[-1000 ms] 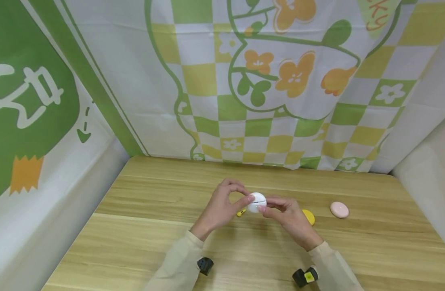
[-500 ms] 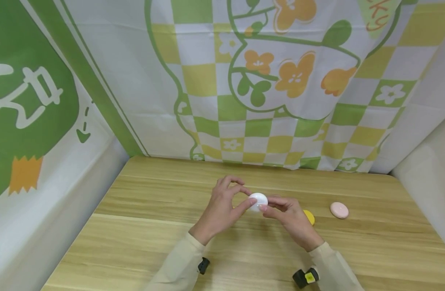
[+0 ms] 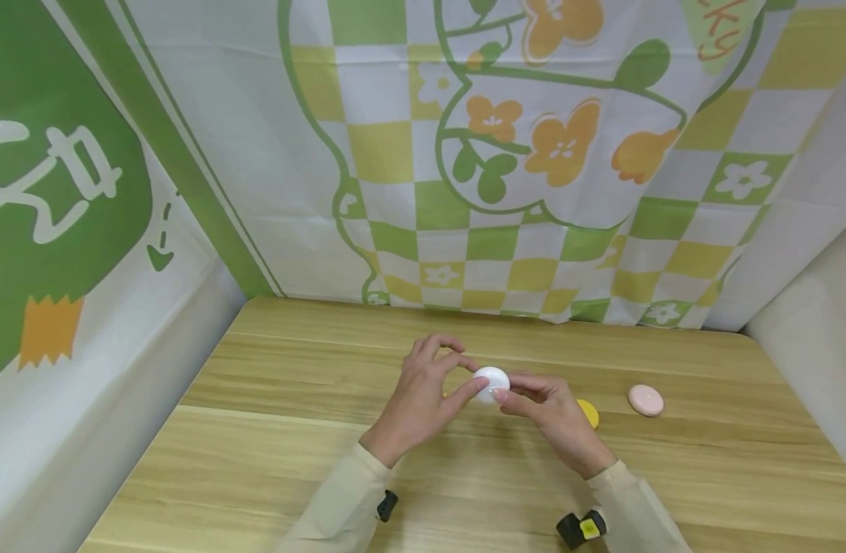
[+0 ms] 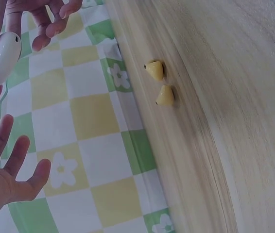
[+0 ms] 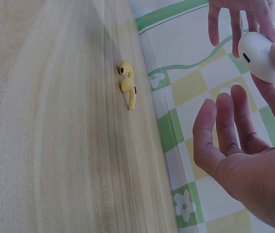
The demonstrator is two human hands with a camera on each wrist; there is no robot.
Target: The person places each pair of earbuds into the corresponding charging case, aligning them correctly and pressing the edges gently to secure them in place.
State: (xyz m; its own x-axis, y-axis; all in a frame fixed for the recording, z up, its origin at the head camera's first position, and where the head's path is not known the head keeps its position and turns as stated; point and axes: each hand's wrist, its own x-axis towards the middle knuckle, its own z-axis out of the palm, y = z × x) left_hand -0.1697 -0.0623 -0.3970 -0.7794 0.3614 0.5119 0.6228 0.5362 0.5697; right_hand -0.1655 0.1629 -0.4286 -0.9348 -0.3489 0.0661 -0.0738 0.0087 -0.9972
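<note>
Both hands hold a round white earbud case (image 3: pixel 493 376) above the table. My left hand (image 3: pixel 419 403) pinches its left side between thumb and index finger, the other fingers spread apart. From the other side my right hand (image 3: pixel 554 418) grips it with thumb and fingers. A small dark slot shows on the smooth white shell in both wrist views, and no gap at a lid is visible. Two yellow earbuds (image 5: pixel 128 86) lie close together on the table beyond the hands; the left hand mostly hides them in the head view.
A yellow round case (image 3: pixel 588 413) lies partly hidden behind the right hand. To its right sits a pale pink round case (image 3: pixel 646 400). The wooden table (image 3: pixel 292 361) ends at a patterned cloth (image 3: pixel 527 253) behind and white side walls.
The white case has turned between the fingers: a dark line across it, seen a second ago, no longer shows in the head view. My left hand shifted slightly, covering the yellow earbuds more.
</note>
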